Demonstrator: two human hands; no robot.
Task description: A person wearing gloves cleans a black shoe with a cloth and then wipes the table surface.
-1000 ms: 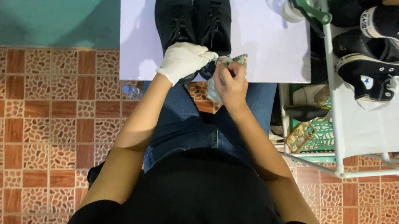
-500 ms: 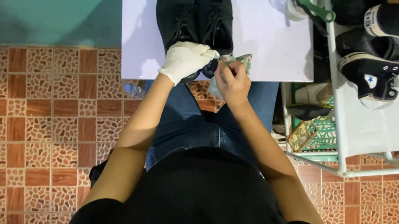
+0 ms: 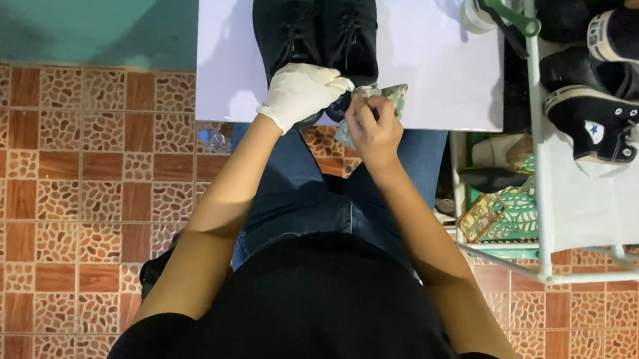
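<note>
While the gloved left hand (image 3: 299, 93) was laid on a black shoe (image 3: 287, 16), a patterned cloth (image 3: 372, 104) was gripped by the right hand (image 3: 374, 133).

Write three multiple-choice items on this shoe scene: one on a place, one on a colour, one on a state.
1. Where does the pair of black lace-up shoes stand?
A. on the white board
B. on the tiled floor
C. on the rack

2. What colour is the glove on the left hand?
A. blue
B. white
C. black

3. What is the bare right hand doing?
A. lying open
B. gripping a lace
C. pinching a small patterned greenish packet

Key: 1 A, both shoes rest on the board; 2 B, the glove is plainly white; 3 C, the fingers close on the packet.
</note>
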